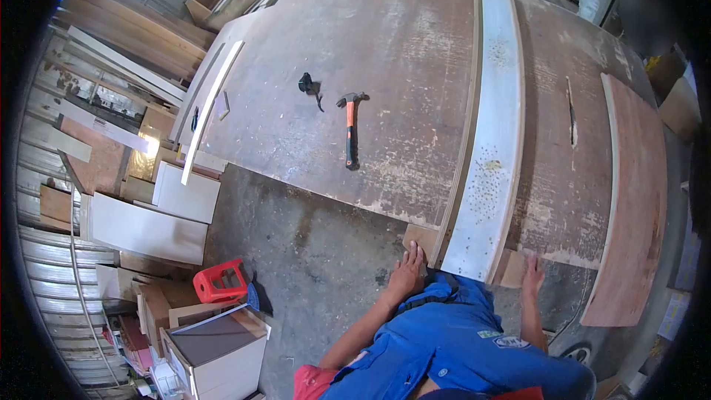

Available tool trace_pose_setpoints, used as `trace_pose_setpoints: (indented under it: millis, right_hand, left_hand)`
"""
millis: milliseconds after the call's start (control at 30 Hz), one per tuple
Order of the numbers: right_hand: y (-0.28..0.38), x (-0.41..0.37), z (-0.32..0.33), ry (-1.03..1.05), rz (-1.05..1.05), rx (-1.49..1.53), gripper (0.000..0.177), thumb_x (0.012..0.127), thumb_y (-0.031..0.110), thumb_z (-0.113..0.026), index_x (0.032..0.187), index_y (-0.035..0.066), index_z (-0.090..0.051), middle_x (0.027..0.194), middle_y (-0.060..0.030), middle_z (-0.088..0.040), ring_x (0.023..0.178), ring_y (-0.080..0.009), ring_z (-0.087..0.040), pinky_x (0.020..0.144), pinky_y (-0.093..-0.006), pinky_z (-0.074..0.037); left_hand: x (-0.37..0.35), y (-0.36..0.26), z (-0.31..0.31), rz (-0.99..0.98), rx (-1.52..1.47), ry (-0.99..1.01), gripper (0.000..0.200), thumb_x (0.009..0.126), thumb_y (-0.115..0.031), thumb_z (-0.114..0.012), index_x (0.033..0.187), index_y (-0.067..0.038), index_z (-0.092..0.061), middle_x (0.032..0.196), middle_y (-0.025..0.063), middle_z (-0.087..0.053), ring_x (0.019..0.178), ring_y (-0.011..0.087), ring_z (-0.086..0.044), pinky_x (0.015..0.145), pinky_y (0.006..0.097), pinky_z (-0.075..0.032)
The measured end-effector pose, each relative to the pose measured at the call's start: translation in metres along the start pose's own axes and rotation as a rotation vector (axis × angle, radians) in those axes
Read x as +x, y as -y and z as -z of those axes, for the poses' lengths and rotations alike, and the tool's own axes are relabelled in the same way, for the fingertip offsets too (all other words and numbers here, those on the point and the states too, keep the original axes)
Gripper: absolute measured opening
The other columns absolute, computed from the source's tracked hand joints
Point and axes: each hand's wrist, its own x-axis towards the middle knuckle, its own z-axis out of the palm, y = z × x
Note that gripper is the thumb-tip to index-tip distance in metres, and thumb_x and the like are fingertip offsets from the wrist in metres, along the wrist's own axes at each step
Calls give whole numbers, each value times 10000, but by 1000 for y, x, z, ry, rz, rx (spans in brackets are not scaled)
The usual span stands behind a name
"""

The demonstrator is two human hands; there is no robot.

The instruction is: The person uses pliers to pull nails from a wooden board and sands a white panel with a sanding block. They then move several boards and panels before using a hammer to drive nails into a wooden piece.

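Note:
My left hand lies flat with its fingers spread at the near edge of a big worn plywood table. It touches a small wooden block beside the near end of a long white board. To the right of the board's end, my right hand rests at the table edge, holding nothing. The white board runs lengthwise across the table. A hammer with an orange and black handle lies mid-table, far from both hands. My blue shirt fills the bottom of the view.
A small black object lies near the hammer. A reddish plywood panel lies at the table's right side and a thin white strip along its left. On the concrete floor at left are a red stool, a white cabinet and stacked boards.

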Motion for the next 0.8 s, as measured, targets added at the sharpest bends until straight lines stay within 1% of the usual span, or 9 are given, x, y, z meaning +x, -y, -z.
trace_pose_setpoints:
  millis: [100,133,200,233,367,400,600,633,800]
  right_hand:
    - [57,-18,38,125,7,-172,424,929,382,-575,858,-34,-615,798,-109,-634,710,-205,-531,652,-370,-424]
    - [76,-27,41,110,-11,-174,424,929,382,-575,858,-34,-615,798,-109,-634,710,-205,-531,652,-370,-424]
    - [119,-44,35,51,45,-215,407,926,328,-585,761,-43,-554,654,-107,-540,588,-205,-435,569,-383,-382]
    - [137,-54,32,19,28,-219,407,926,328,-585,761,-43,-554,654,-107,-540,588,-205,-435,569,-383,-382]
    - [200,-107,9,-128,191,-414,344,906,282,-599,921,-60,-563,744,-225,-588,685,-348,-561,651,-393,-444]
    - [217,-123,3,-157,213,-462,349,902,254,-601,1038,-66,-571,814,-264,-615,797,-427,-602,725,-400,-472]
    - [321,-222,-57,68,501,-120,402,864,158,-623,1212,-10,-513,1206,-206,-560,1034,-352,-597,860,-394,-503]
    - [333,-239,-82,99,508,4,410,841,114,-613,1223,7,-507,1207,-191,-560,1073,-340,-578,907,-400,-478]
    - [372,-301,-231,179,764,36,476,661,4,-574,1126,106,-571,1125,-146,-561,1124,-324,-506,984,-434,-395]
  left_hand:
    - [12,5,31,-29,-213,103,702,766,-162,-615,1392,-18,-329,1399,270,-401,1171,458,-498,909,491,-476]
    - [17,-6,75,55,-331,140,484,759,-144,-619,1223,-27,-543,1136,234,-618,967,424,-616,811,455,-516]
    - [47,24,93,-16,-380,-182,310,764,-130,-634,1063,-53,-662,950,190,-681,837,390,-655,783,450,-524]
    - [66,41,104,-40,-366,-470,259,763,-113,-650,1013,-55,-687,1017,200,-666,872,372,-650,774,442,-524]
    - [153,129,175,71,-269,-780,539,764,-103,-662,1267,-8,-495,1161,246,-568,1095,418,-528,940,446,-426]
    - [166,144,190,10,-237,-795,566,760,-109,-664,1281,0,-470,1199,262,-534,1124,430,-499,947,463,-413]
    - [226,203,207,-260,-98,-711,590,759,-28,-574,1322,26,-407,1242,301,-458,1147,475,-439,956,520,-371]
    - [235,230,194,-418,-70,-844,568,762,1,-546,1317,12,-424,1217,291,-479,1136,466,-451,946,519,-375]
    - [218,297,237,-346,-235,-581,475,808,-14,-521,1281,21,-483,1199,276,-512,1063,438,-519,869,479,-436]
